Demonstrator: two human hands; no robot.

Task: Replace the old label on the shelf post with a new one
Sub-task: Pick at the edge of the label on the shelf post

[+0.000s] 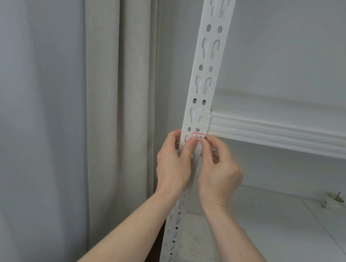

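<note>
- Beige curtain (113, 107) hangs left of the white shelf post (206, 72).
- Left hand (173, 161) grips the post, thumb pressing the red-edged label (198, 136).
- Right hand (219, 169) pinches the label's right edge.

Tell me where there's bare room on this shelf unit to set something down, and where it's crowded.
The lower shelf board looks bare between the post and the small bowl at its far right. The gap above it, under the shelf beam, is open for a hand. It's crowded at the red-bordered label, where the left hand and right hand meet.
</note>
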